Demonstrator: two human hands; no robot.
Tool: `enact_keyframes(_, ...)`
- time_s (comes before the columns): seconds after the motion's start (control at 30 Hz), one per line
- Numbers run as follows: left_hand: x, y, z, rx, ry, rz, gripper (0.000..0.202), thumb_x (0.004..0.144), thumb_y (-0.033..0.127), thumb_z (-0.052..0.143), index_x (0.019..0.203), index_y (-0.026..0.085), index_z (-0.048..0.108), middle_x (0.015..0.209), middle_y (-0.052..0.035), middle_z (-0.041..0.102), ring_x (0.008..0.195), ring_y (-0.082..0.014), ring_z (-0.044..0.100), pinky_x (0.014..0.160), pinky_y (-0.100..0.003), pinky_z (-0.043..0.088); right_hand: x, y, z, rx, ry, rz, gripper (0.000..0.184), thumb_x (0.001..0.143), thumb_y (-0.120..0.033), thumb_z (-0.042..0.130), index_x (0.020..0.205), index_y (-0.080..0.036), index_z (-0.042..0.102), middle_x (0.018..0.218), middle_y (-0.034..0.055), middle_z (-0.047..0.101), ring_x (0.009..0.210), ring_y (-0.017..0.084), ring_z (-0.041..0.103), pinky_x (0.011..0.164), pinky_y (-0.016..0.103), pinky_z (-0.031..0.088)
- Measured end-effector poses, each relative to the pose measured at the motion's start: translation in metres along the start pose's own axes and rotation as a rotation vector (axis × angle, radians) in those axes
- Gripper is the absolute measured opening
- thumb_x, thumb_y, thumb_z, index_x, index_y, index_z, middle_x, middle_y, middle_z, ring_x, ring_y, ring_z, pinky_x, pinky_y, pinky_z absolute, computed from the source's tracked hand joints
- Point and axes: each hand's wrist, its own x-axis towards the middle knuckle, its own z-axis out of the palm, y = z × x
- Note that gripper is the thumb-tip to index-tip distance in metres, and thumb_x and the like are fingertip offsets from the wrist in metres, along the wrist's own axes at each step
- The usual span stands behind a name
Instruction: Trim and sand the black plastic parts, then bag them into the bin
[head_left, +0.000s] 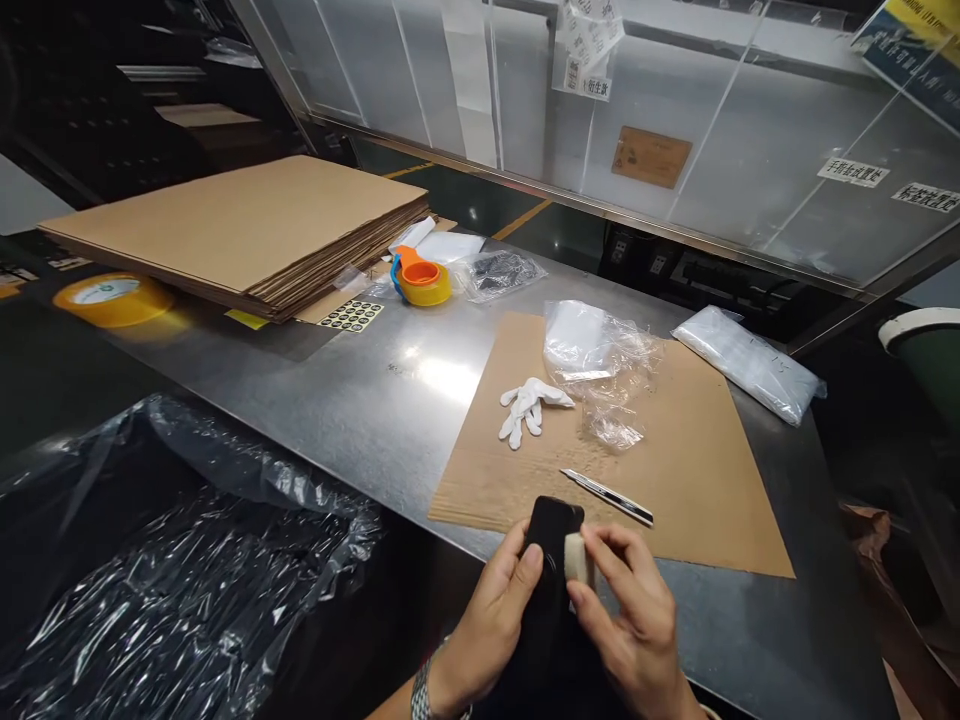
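Fingers: we see the left hand curled around a flat black glossy slab, its thumb lying on the slab's face. The right hand pinches a small white block between thumb and fingertips and presses it against the slab.
Slab's place: it is held on end over the near edge of the steel table, just in front of one brown cardboard sheet.
On the sheet: one silver-and-black utility knife, white cloth gloves (we cannot tell whether one or two), and crumpled clear plastic bags.
Tape: two rolls, an orange tape roll in a blue holder and a yellow tape roll.
Boards: one stack of flat brown boards.
Stickers: one sheet of round dark stickers, print too small for us.
Writing: the white signs on the clear panel carry Chinese characters that we cannot read.
Bin: one black-film-lined bin.
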Motion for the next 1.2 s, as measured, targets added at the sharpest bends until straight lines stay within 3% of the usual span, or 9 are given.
enact_keyframes(0.1, 0.005, 0.005, 0.001, -0.313, 0.142, -0.194, 0.035, 0.076, 0.041, 0.063, 0.102, 0.018, 0.06, 0.091, -0.0038, 0.069, 0.086, -0.0193, 0.064, 0.075, -0.029, 0.05, -0.018, 0.0, 0.015, 0.061, -0.063, -0.107, 0.047, 0.085, -0.019, 0.049, 0.132, -0.02, 0.043, 0.099, 0.0111, 0.052, 0.085, 0.021, 0.053, 0.066, 0.034, 0.051)
enact_keyframes(0.17, 0.008, 0.011, 0.0, -0.452, 0.113, -0.282, 0.029, 0.074, 0.036, 0.066, 0.094, 0.016, 0.061, 0.076, -0.0015, 0.068, 0.069, -0.0153, 0.065, 0.067, -0.026, 0.05, -0.031, 0.001, 0.021, 0.073, -0.092, -0.17, 0.046, 0.087, -0.025, 0.048, 0.132, -0.021, 0.043, 0.094, 0.0101, 0.053, 0.078, 0.019, 0.053, 0.059, 0.031, 0.051)
enact_keyframes(0.33, 0.005, 0.013, 0.005, -0.485, -0.189, -0.223, 0.036, 0.079, 0.031, 0.062, 0.111, 0.016, 0.055, 0.107, -0.0113, 0.064, 0.094, -0.023, 0.063, 0.081, -0.034, 0.049, -0.022, 0.008, 0.011, -0.033, -0.02, -0.101, 0.051, 0.084, -0.015, 0.049, 0.134, -0.021, 0.041, 0.105, 0.0131, 0.053, 0.092, 0.023, 0.054, 0.071, 0.039, 0.051)
enact_keyframes(0.5, -0.009, 0.002, 0.0, -0.246, -0.24, -0.041, 0.064, 0.077, 0.023, 0.064, 0.133, 0.029, 0.035, 0.135, -0.0068, 0.046, 0.114, -0.0199, 0.05, 0.093, -0.03, 0.041, 0.003, 0.014, -0.002, -0.154, -0.036, -0.058, 0.056, 0.082, -0.008, 0.052, 0.134, -0.022, 0.04, 0.107, 0.0124, 0.05, 0.095, 0.023, 0.051, 0.075, 0.04, 0.049)
enact_keyframes(0.63, -0.016, -0.002, -0.007, -0.126, -0.408, -0.104, 0.085, 0.074, 0.017, 0.062, 0.142, 0.032, 0.013, 0.13, -0.0096, 0.048, 0.081, -0.0132, 0.058, 0.07, -0.028, 0.048, 0.008, 0.017, -0.006, -0.164, -0.174, -0.141, 0.057, 0.082, -0.007, 0.053, 0.135, -0.02, 0.039, 0.106, 0.0127, 0.049, 0.094, 0.023, 0.049, 0.076, 0.04, 0.048)
enact_keyframes(0.73, -0.017, -0.003, -0.006, -0.131, -0.423, -0.147, 0.083, 0.07, 0.014, 0.058, 0.142, 0.026, 0.017, 0.111, -0.0092, 0.06, 0.067, -0.0117, 0.057, 0.061, -0.027, 0.047, 0.011, 0.016, -0.008, -0.178, -0.172, -0.112, 0.054, 0.083, -0.008, 0.05, 0.134, -0.02, 0.038, 0.107, 0.0126, 0.047, 0.096, 0.023, 0.047, 0.077, 0.042, 0.047)
enact_keyframes(0.83, -0.015, -0.002, -0.005, -0.064, -0.361, -0.1, 0.079, 0.069, 0.012, 0.055, 0.141, 0.027, 0.025, 0.127, -0.0094, 0.052, 0.09, -0.019, 0.059, 0.08, -0.035, 0.047, 0.014, 0.012, -0.008, -0.127, -0.261, -0.156, 0.055, 0.083, -0.01, 0.051, 0.135, -0.02, 0.036, 0.106, 0.0117, 0.046, 0.095, 0.023, 0.047, 0.077, 0.041, 0.048)
enact_keyframes(0.97, -0.011, -0.003, -0.006, 0.059, -0.394, 0.011, 0.077, 0.07, 0.009, 0.055, 0.14, 0.025, 0.027, 0.145, -0.0065, 0.033, 0.134, -0.0254, 0.025, 0.109, -0.042, 0.02, 0.016, 0.01, -0.007, -0.196, -0.254, -0.155, 0.052, 0.083, -0.011, 0.051, 0.133, -0.019, 0.039, 0.103, 0.0114, 0.045, 0.092, 0.022, 0.047, 0.075, 0.04, 0.048)
enact_keyframes(1.2, -0.008, -0.02, 0.0, 0.178, -0.217, 0.097, 0.06, 0.073, 0.015, 0.06, 0.131, 0.019, 0.044, 0.13, -0.0108, 0.048, 0.128, -0.0276, 0.034, 0.109, -0.042, 0.021, 0.022, 0.003, -0.009, -0.294, -0.486, -0.082, 0.036, 0.084, -0.014, 0.05, 0.119, -0.014, 0.053, 0.097, 0.013, 0.05, 0.086, 0.022, 0.047, 0.069, 0.036, 0.05)
